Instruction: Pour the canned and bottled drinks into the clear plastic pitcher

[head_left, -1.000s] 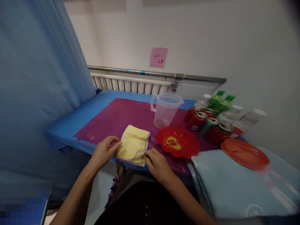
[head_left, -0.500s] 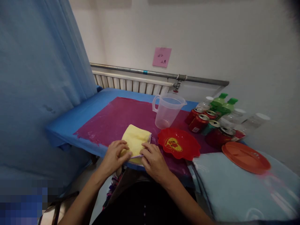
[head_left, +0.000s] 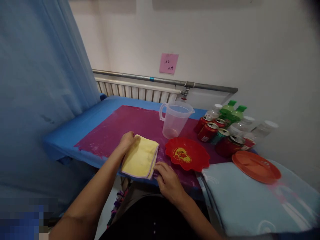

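A yellow cloth (head_left: 141,158) with a pale purple hem lies folded at the near edge of the table, its layers showing along the right side. My left hand (head_left: 128,141) is closed on its far left corner, the thumb on top and the other fingers partly hidden. At the near right edge, my right hand (head_left: 168,180) has its fingers bent and closed on the cloth's hem. Just right of the cloth sits a red scalloped dish (head_left: 200,153) with a yellow design. Behind that dish stands a clear plastic measuring jug (head_left: 175,121).
Several cans (head_left: 208,132) and plastic bottles (head_left: 237,115) stand at the back right. An orange divided plate (head_left: 252,170) rests on a folded light blue blanket (head_left: 240,203). A maroon sheet (head_left: 105,133) covers part of the blue tabletop (head_left: 65,128). A blue curtain (head_left: 45,66) hangs at left.
The cloth's near part now lies flat and spread out. My left hand has moved from its near edge to the far left corner; my right hand has shifted slightly right and nearer.
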Action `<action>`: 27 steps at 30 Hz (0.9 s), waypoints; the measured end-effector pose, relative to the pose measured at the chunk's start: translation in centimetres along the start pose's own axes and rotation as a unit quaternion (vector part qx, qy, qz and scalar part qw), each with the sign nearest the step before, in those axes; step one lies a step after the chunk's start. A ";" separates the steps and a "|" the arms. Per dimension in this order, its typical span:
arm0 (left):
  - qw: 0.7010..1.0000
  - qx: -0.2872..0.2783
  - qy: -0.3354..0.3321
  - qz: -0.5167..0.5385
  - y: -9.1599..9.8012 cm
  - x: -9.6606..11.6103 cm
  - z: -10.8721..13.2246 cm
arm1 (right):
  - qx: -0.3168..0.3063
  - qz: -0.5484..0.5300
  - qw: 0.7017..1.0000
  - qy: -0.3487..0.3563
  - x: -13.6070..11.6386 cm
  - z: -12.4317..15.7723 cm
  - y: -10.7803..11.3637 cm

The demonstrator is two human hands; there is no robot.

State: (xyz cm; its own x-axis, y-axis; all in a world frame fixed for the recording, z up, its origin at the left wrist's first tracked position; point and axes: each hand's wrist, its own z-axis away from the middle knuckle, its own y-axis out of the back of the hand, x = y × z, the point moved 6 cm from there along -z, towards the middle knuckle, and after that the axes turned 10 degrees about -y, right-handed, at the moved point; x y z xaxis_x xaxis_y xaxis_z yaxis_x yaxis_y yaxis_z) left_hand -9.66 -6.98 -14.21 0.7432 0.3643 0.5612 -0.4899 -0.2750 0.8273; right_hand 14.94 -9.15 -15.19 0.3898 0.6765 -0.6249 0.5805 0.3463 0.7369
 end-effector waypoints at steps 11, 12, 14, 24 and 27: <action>0.986 -0.164 -0.015 -0.005 -1.5 1.7 -2.6 | 0.015 -0.015 1.000 0.012 0.7 0.2 -0.4; 0.986 -0.167 -0.009 -0.003 -1.5 1.6 -2.6 | 0.018 -0.015 1.000 0.017 0.7 0.2 -0.4; 0.986 -0.168 0.001 0.006 -1.4 1.5 -2.6 | 0.023 -0.013 0.999 0.026 0.8 0.2 -0.4; 0.987 -0.102 0.049 0.115 0.0 0.3 -2.5 | 0.038 -0.005 0.998 0.048 0.9 0.4 -0.5; 0.983 -0.095 0.074 0.140 -0.1 -0.4 -1.8 | 0.033 -0.001 0.998 0.048 0.8 0.4 -0.4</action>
State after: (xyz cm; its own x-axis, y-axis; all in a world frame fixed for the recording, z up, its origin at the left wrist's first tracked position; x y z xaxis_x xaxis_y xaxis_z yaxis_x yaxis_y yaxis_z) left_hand -10.71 -5.54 -14.43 0.4987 0.4278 0.7538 -0.7528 -0.2173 0.6213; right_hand 15.28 -9.02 -16.10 0.3200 0.7369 -0.5954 0.6286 0.3051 0.7154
